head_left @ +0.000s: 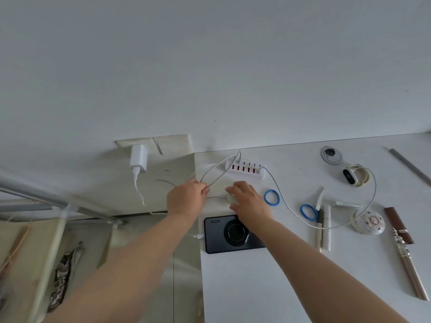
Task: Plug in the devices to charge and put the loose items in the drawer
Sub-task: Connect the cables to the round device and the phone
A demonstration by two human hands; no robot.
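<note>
Cable in hand: the left hand (186, 198) is pinching a grey cable (221, 170) in curled fingers, the loop rising toward the charging hub (247, 169) at the back of the desk (291, 276).
Right hand: the right hand (250, 201) is lying over a small white object (232, 198), fingers bent down on it; whether it is gripping or only pressing cannot be told.
Phone: the dark phone (229, 234) is lying just below both hands, a white plug already sitting at its left edge.
Step judged: likely sorting out a cable end to seat in the hub.
Doing it well: holding the plug near its tip, lining it square to a free port, steadying the hub, keeping slack off the phone's lead.
Loose items: two blue bands (271, 197), scissors (312, 210), a fitness band (349, 176) are lying to the right, not yet in any drawer.
Wall: a white adapter (138, 158) is sitting in the socket.
</note>
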